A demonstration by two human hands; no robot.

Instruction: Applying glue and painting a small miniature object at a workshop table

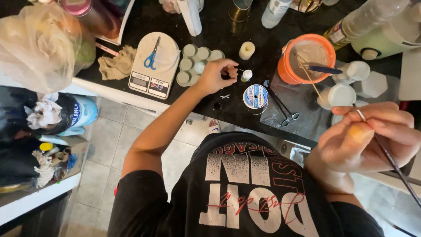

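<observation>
While the left hand point(215, 77) reaches out over the dark surface point(219, 30), its fingers pinch something small and dark, perhaps a cap, just beside a little dropper bottle point(246, 75). Left of it sits a round-welled mould point(193, 65), then a scale point(155, 66) carrying scissors point(152, 55). Near the chest, the right hand point(366, 138) grips a thin brush point(388, 156), close in. An orange cup point(307, 57) stands far right.
</observation>
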